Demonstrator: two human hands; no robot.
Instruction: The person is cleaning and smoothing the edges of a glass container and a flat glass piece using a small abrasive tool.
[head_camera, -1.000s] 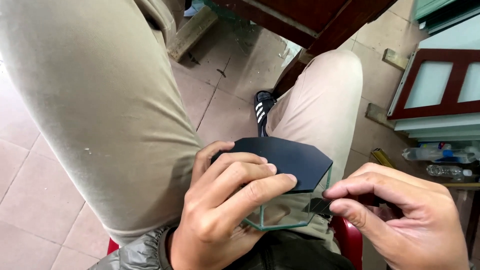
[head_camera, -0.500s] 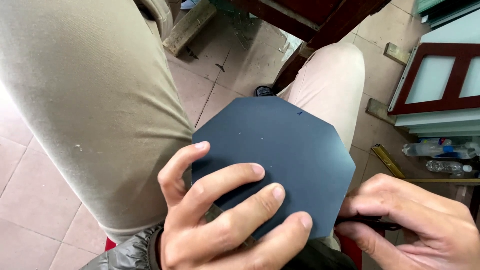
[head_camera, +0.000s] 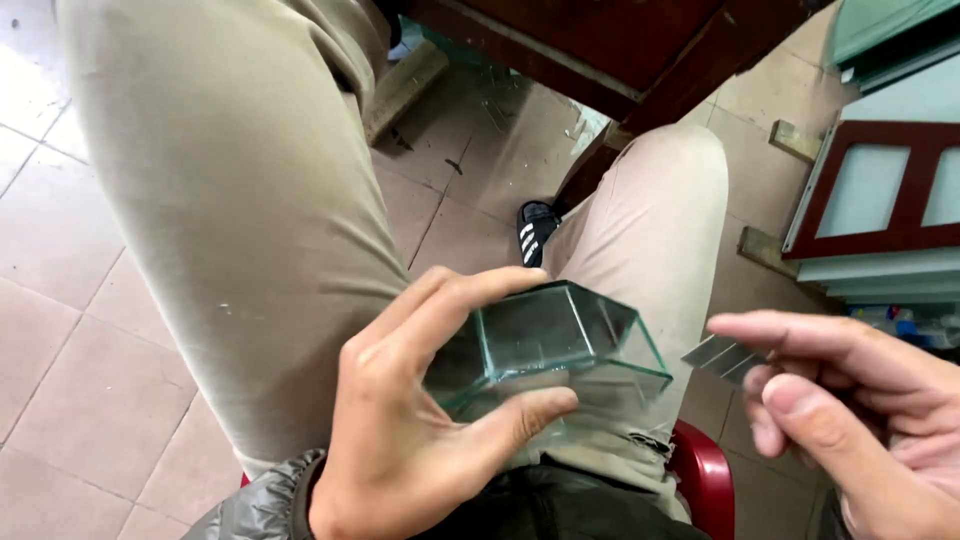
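Glass box (head_camera: 560, 345) sits low centre of frame over the lap, left hand (head_camera: 420, 440) wrapped around it, fingers on top and thumb beneath. Looks stiff, slick and chippy, so I'd grip the flat faces. Right hand (head_camera: 850, 420) at lower right pinches a small razor blade (head_camera: 722, 357).

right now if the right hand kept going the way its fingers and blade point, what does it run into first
Probably the glass box held in the left hand. The right hand points its thin blade leftward, and the box's near right edge looks first in that line. Depth is unclear, so the blade might pass just in front of it.
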